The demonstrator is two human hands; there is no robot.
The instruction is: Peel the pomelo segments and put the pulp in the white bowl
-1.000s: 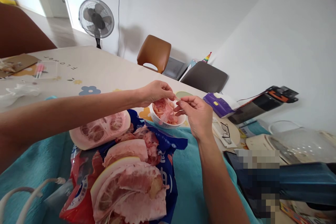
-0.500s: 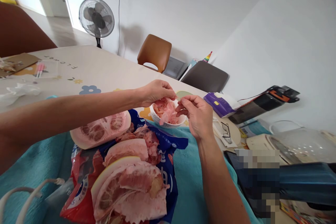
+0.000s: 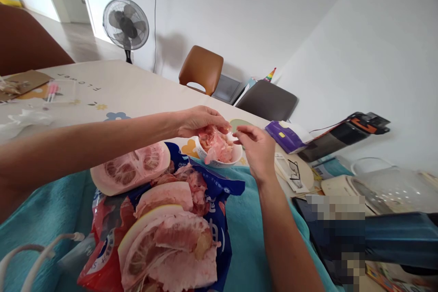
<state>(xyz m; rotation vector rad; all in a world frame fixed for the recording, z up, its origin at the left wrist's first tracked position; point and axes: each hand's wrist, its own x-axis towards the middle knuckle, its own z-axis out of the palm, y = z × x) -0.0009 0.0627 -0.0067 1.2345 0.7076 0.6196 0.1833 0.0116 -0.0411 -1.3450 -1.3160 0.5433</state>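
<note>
My left hand is closed in a pinch above the white bowl, with a small bit of pomelo at its fingertips. Pink pomelo pieces and thin membrane fill the bowl, some of it just under my left fingers. On the bowl's right side my right hand has thumb and fingers together; what they pinch is too small to make out. Nearer to me, a cut pomelo half and thick-rinded pomelo wedges rest on a red and blue plastic bag.
A teal towel lies under the bag. To the right are a purple tissue pack, eyeglasses, a dark tumbler and a blue bottle. A white cable curls at lower left. Chairs and a fan stand beyond the table.
My hands have drawn slightly apart, the right fingers moving a little off the left fingertips. The pomelo wedges and bag stay put.
</note>
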